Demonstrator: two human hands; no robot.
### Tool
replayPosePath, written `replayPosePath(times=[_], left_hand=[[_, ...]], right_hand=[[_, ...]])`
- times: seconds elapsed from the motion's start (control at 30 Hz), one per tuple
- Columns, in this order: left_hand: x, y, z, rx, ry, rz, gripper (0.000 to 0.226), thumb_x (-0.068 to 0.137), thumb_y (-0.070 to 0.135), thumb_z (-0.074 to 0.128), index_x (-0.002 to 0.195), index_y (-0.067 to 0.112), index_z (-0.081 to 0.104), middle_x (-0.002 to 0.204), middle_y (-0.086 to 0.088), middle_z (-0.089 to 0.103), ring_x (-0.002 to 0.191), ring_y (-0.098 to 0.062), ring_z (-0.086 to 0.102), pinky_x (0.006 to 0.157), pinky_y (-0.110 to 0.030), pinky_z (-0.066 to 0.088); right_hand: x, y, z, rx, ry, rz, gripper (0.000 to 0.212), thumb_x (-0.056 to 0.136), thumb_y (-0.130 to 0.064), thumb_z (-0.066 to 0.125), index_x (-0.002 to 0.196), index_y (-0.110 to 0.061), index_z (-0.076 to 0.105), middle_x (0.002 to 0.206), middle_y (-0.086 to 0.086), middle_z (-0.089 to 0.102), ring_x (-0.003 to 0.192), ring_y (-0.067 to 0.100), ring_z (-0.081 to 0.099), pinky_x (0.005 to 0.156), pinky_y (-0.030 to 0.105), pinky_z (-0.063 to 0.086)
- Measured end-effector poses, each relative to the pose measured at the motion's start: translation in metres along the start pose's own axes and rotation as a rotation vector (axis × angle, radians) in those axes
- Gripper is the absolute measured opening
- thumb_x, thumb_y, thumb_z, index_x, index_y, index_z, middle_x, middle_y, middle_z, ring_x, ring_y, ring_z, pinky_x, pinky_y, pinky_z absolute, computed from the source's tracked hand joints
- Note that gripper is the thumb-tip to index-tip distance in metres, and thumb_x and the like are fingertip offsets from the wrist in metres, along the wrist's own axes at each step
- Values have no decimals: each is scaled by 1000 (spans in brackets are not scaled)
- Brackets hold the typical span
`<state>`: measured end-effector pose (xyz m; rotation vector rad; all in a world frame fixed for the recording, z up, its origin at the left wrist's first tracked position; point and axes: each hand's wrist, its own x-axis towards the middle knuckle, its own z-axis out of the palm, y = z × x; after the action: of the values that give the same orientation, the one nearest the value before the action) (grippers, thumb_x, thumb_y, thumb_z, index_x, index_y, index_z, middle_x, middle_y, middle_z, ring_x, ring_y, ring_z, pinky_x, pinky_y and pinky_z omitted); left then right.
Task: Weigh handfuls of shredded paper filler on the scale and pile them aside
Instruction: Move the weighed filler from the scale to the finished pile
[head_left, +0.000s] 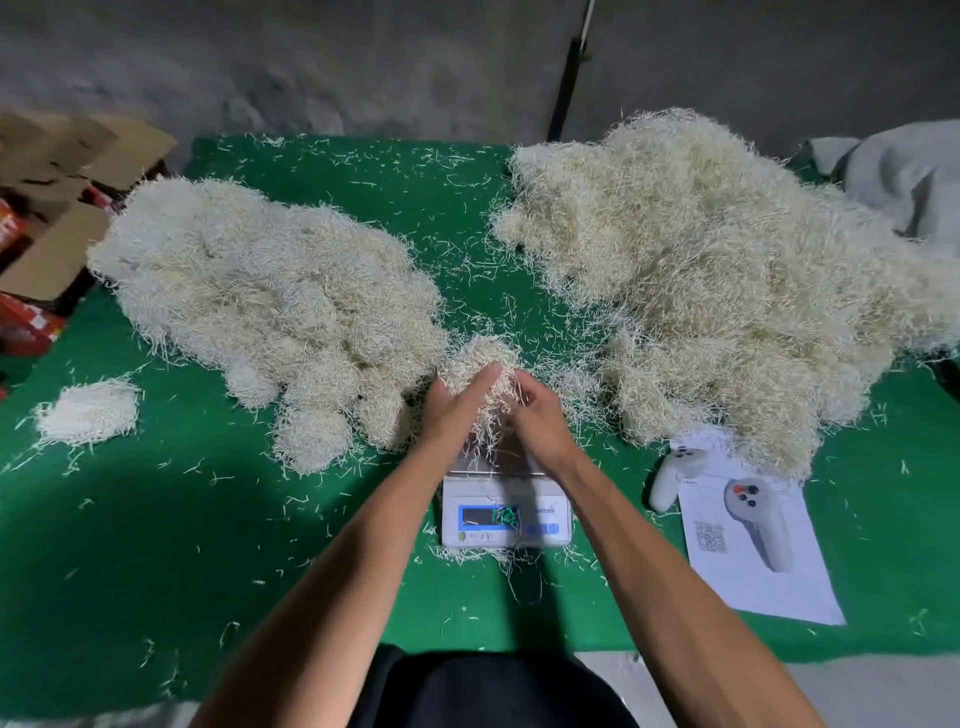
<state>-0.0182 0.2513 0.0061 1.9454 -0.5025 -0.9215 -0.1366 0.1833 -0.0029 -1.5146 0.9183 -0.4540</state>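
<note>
On the left of the green table (156, 519) we had a small flat wad of shredded paper (88, 410) lying by itself, and beside it a broad heap (270, 312) made up of rounded clumps, which we took to be the handfuls already weighed and set aside. That heap was large, so we judged a good share of the work done.

In the middle, our left hand (457, 405) and right hand (535, 410) both gripped one handful (483, 364), fingers curled into the strands, just above the plate of the scale (504, 514). We could not tell whether the handful touched the plate or was clear of it, since our hands and the hanging strands covered that spot. The blue display showed greenish digits, but they were too blurred for us to read.

To the right, the supply pile (717, 270) was still at least as big as the weighed heap, so we reckoned much remained. Its right edge ran out of view. Near it lay a white controller (675, 475) and a printed sheet (753, 551), the sheet partly buried under the paper.
</note>
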Motion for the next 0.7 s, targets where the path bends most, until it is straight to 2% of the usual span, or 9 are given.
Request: replayPosePath(times=[0.07,0.13,0.17,0.23,0.3,0.47,0.53,0.63,0.7], left_hand=[[7,13,0,-69,-32,-29,128,69,83,68,160,10,16,161,-16,29,146,-33,33,112,-45,34],[17,20,-3,-96,-33,-27,121,74,68,76,158,5,17,158,-20,33,143,-35,38,108,-41,36],[22,21,-4,-110,-34,-43,115,78,60,78,158,6,17,158,-21,33,144,-36,36,111,-43,35],[31,21,-4,-187,-111,-91,106,81,49,79,157,7,19,159,-21,32,145,-35,34,116,-51,29],[37,20,3,-252,-213,-123,94,84,43,77,154,9,26,160,-17,31,144,-31,35,118,-54,25],[40,31,9,-467,-278,-218,79,78,56,75,145,27,46,159,-16,34,133,-34,45,113,-48,30],[49,30,7,-520,-266,-269,82,70,55,82,139,26,52,156,-16,39,131,-35,49,107,-45,42],[61,30,12,-614,-187,-369,29,92,33,70,120,31,63,155,-11,40,136,-36,46,108,-44,43],[66,28,21,-639,-157,-387,18,92,31,70,110,31,67,146,-10,47,128,-32,52,105,-43,46]], right_hand=[[4,-15,-10,-20,-59,-4,59,99,7,48,153,-16,44,151,6,51,98,44,67,89,54,58],[13,-23,-31,6,-108,26,44,102,0,52,144,-9,55,152,12,51,124,37,60,107,53,49],[15,-27,-43,35,-105,60,33,103,-6,54,135,-6,63,140,17,61,118,26,66,104,44,54],[23,-29,-68,33,-40,118,23,104,-9,53,117,1,70,106,13,69,73,-2,68,68,19,58],[36,-25,-85,-9,40,156,22,104,-6,51,111,6,69,101,9,65,48,-1,52,47,17,44],[81,-11,-126,76,418,353,23,107,-6,45,107,5,65,101,13,68,54,12,55,40,19,41],[93,-8,-154,141,547,431,21,109,-12,45,112,-1,62,92,6,65,62,13,60,49,16,51],[109,-2,-184,199,618,410,14,106,-10,50,96,-9,60,100,8,59,73,11,57,91,31,56],[114,-1,-190,263,672,360,17,103,-8,50,109,-5,65,90,3,57,72,10,55,97,38,53]])
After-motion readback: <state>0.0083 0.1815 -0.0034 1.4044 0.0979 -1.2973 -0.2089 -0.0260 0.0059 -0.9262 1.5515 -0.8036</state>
